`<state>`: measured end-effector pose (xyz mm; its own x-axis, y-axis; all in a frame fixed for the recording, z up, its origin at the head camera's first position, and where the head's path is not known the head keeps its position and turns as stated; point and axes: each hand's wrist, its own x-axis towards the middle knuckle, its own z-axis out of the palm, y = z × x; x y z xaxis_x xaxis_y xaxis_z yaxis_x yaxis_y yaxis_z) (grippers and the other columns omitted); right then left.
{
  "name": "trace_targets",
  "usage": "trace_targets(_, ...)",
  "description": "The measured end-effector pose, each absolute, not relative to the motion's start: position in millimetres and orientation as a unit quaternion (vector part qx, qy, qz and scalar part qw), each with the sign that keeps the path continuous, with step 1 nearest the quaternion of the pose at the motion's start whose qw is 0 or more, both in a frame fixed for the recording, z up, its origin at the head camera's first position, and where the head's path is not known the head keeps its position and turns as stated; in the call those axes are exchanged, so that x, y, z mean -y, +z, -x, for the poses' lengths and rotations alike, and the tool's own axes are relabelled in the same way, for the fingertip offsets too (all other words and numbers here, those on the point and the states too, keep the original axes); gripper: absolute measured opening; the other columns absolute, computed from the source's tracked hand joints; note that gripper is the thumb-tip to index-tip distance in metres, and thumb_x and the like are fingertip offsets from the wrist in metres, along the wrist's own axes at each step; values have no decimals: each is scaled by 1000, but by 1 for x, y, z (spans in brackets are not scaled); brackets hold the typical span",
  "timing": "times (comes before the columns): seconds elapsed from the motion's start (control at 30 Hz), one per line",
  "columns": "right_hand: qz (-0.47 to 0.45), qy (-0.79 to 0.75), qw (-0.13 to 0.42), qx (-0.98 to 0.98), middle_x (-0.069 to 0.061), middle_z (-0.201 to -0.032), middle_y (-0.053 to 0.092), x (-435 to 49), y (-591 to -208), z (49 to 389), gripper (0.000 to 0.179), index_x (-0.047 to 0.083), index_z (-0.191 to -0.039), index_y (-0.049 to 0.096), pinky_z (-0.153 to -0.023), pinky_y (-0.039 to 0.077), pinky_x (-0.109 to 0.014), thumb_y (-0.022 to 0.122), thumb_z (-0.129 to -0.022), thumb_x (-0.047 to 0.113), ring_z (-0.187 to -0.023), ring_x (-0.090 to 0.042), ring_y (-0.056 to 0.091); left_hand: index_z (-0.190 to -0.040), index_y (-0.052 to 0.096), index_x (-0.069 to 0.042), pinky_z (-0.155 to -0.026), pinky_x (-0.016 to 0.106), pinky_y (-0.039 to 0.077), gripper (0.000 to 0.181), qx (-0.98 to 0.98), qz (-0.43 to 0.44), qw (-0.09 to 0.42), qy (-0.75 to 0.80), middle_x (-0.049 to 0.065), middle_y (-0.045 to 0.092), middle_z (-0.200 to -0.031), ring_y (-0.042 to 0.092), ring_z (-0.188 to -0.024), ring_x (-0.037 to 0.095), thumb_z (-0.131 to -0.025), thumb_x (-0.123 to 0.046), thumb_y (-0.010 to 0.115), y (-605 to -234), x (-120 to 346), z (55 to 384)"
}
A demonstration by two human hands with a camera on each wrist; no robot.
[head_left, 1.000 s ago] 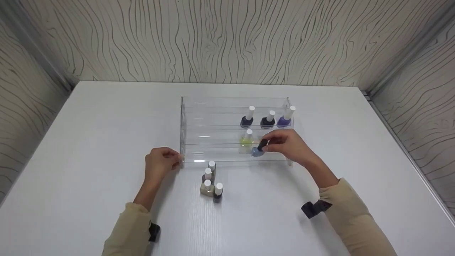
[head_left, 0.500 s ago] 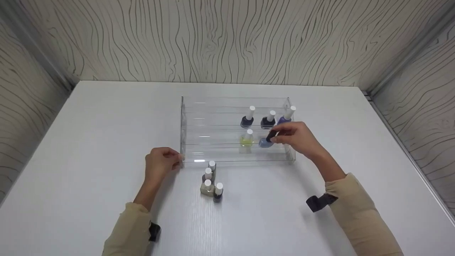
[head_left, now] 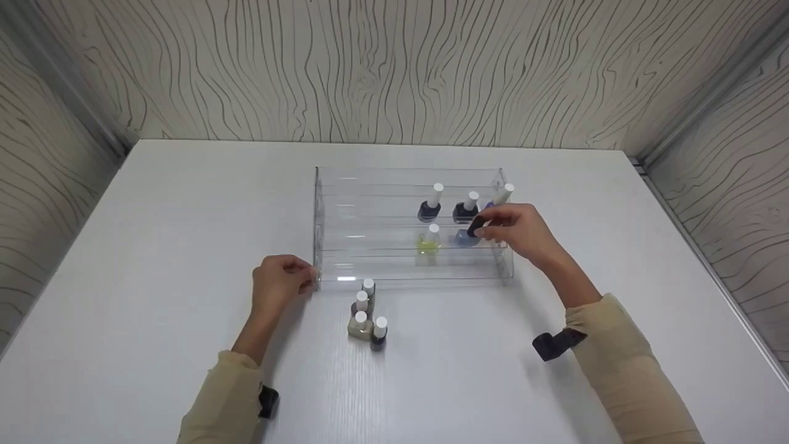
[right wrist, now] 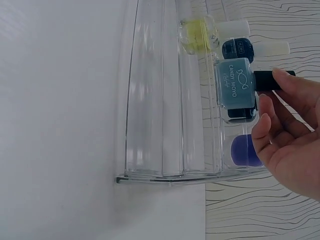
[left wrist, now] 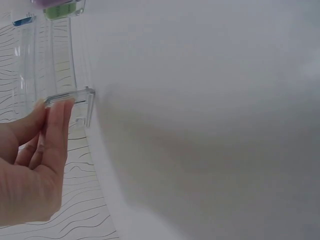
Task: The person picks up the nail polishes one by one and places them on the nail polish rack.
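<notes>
My right hand [head_left: 521,234] pinches the black cap of a light blue nail polish bottle [right wrist: 235,87] between thumb and fingers. The bottle is over the middle tier of a clear acrylic rack [head_left: 376,253]; whether it touches the shelf I cannot tell. On that tier, to its left, stands a yellow nail polish bottle [head_left: 428,245] with a white cap. Two dark bottles [head_left: 429,211] and a purple one [right wrist: 245,150], partly hidden by my hand, sit one tier higher. At the rack's front left corner my left hand [head_left: 277,280] pinches the side panel [left wrist: 70,95].
Several white-capped nail polish bottles [head_left: 361,320] stand close together on the white table [head_left: 185,246] before the rack's left half. Behind the table rises a wood-grain patterned wall [head_left: 370,74].
My right hand has carried the blue bottle right and back, away from beside the yellow bottle to below the dark bottle. The left hand stays at the rack's corner.
</notes>
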<state>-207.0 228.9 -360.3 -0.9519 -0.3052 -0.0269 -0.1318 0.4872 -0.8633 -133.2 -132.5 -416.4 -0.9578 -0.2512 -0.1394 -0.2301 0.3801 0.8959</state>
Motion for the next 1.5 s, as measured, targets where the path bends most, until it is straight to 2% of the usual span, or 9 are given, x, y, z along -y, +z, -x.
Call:
trace_targets(0.27,122,-490,85,-859,-14,-97,62,-230,-363,209,30,-4,-108,63,-66,48,-23,68,-81,7,-77,-14,58,-78,67,5,-55,23,54,4,834,-144,9,-533,11,65,-69,64,-61,18,-80,1,65,-416,132,133)
trace_targets(0.5,120,-493,86,-857,-13,-94,62,-232,-373,212,28,-5,-106,63,-64,50,-27,68,-80,5,-75,-13,59,-79,66,5,-55,23,54,5,834,-148,3,-532,12,65,-71,64,-62,18,-81,1,65,-415,132,133)
trace_targets(0.73,131,-500,85,-852,-13,-92,62,-231,-378,212,31,-8,-106,62,-63,50,-25,69,-79,5,-73,-12,59,-79,67,5,-54,23,53,4,835,-140,7,-532,12,66,-72,64,-61,18,-80,2,65,-415,133,132)
trace_targets(1.13,121,-486,85,-861,-10,-89,62,-231,-383,212,29,-4,-104,64,-59,48,-27,70,-77,5,-70,-13,56,-79,67,5,-54,22,52,4,836,-149,3,-529,11,66,-71,63,-60,16,-80,1,65,-416,132,133)
trace_targets(1.43,116,-480,90,-865,-12,-94,62,-232,-383,211,31,-3,-106,64,-63,49,-29,71,-77,6,-74,-16,55,-79,67,4,-54,23,53,4,840,-153,2,-521,10,65,-70,63,-61,17,-80,0,66,-415,132,133)
trace_targets(1.5,116,-484,91,-862,-12,-95,62,-232,-383,210,32,-4,-106,63,-63,49,-28,71,-77,6,-75,-15,56,-79,67,2,-54,23,53,5,842,-148,7,-518,10,65,-70,63,-61,16,-81,-2,66,-428,134,138)
